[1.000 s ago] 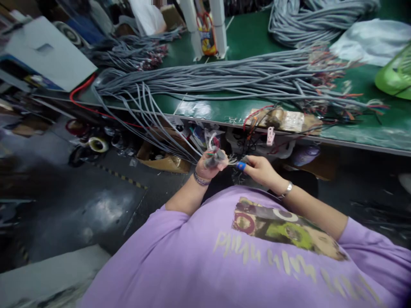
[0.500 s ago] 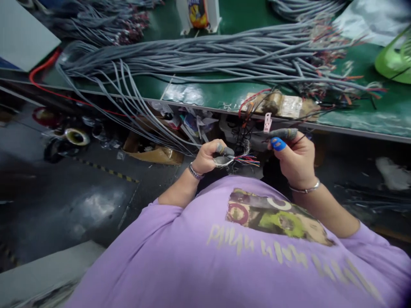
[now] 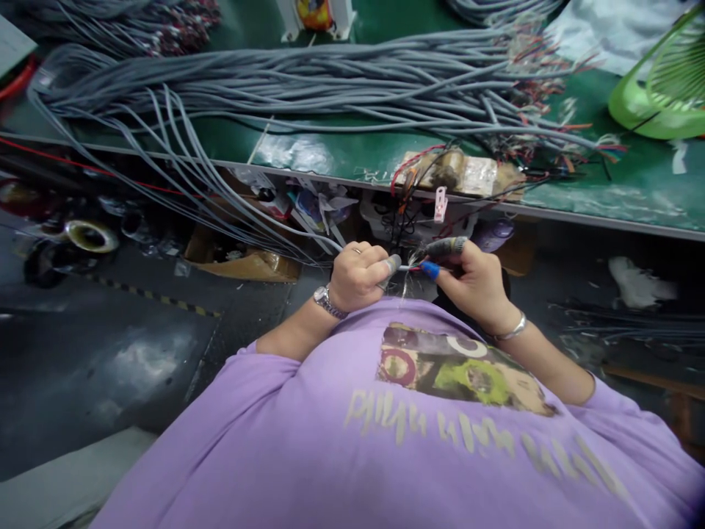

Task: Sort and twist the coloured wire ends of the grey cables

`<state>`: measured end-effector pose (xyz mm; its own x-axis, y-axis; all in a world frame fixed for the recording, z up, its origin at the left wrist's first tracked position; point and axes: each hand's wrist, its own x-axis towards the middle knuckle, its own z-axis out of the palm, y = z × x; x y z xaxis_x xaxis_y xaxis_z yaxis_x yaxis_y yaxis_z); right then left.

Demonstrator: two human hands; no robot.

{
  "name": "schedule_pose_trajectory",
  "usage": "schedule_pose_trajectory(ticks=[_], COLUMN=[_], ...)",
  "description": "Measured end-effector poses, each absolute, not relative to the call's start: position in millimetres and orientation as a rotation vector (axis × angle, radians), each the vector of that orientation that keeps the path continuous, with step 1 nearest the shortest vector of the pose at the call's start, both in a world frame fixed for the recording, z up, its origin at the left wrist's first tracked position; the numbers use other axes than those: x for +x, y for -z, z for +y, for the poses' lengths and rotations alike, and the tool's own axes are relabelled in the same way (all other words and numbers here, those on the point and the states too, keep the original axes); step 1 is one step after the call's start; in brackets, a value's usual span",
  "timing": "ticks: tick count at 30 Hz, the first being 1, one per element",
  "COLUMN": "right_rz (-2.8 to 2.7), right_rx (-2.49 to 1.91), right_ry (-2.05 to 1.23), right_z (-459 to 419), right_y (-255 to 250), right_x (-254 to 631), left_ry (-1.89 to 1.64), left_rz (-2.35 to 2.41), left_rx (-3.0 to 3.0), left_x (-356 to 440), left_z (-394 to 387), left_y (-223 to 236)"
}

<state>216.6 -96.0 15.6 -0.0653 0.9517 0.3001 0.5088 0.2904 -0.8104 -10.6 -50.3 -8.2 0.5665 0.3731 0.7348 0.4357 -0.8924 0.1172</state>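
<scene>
I am viewing the left hand [image 3: 360,278] at the centre of the frame; its fingers are clenching around a smooth, round grey cable [image 3: 406,268], whose end is protruding past the thumb toward the right. Just right of centre, the right hand [image 3: 476,283] is pinching the exposed wires [image 3: 416,266], one showing red, between a blue-wrapped thumb and a fabric-covered index finger. Fine, frayed pale strands [image 3: 406,285] are hanging between the hands. Across the upper frame, a thick cable bundle [image 3: 275,81] is lying on the glossy green bench [image 3: 313,150], its splayed ends pointing right. The bench's front edge is slanting down toward the right, above both hands. The hands are occupying the gap between that edge and the purple shirt [image 3: 286,441]; open room is extending over the dark floor [image 3: 132,353] at lower left.
</scene>
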Motion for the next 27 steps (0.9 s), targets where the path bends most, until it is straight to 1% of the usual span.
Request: schedule_pose_trajectory(ticks=[6,11,14,17,20,23,25,27], right_rz=[-1.461,-1.284,-1.265,-1.267,-1.250,-1.204,-1.211,-1.318], right_rx=[-1.296,-1.238,-1.258,-1.281,-1.259,-1.234,-1.216,-1.221], right_ry=[-1.079,-1.269,-1.256,-1.211,-1.255,-1.274,-1.224,-1.079], right_z=[-89.5,-86.2,-84.1,-82.3,-82.4,-84.4,-86.5,-89.1], right_y=[-5.8,-4.2,-4.5,-3.5,-1.1,1.6,2.4,1.3], right_x=[217.6,214.4,210.4,206.7,204.4,204.2,205.5,207.7], left_ry=[1.152,1.215,1.232,1.146,1.064,1.074,1.069,1.050], left_rz=[-0.760,-0.931,-0.897,-0.857,-0.845,-0.861,-0.882,-0.879], left_rx=[-2.783,-2.982,-2.991,-2.962,-2.947,-2.933,-2.914,-2.890], left_x=[-11.4,-8.7,-5.8,-3.9,-3.4,-3.5,-3.5,-3.1], left_z=[-51.4,-52.4,-52.8,-52.8,-52.2,-51.5,-51.2,-51.3], left_y=[10.1,12.8,12.4,12.0,12.9,14.7,15.9,16.6])
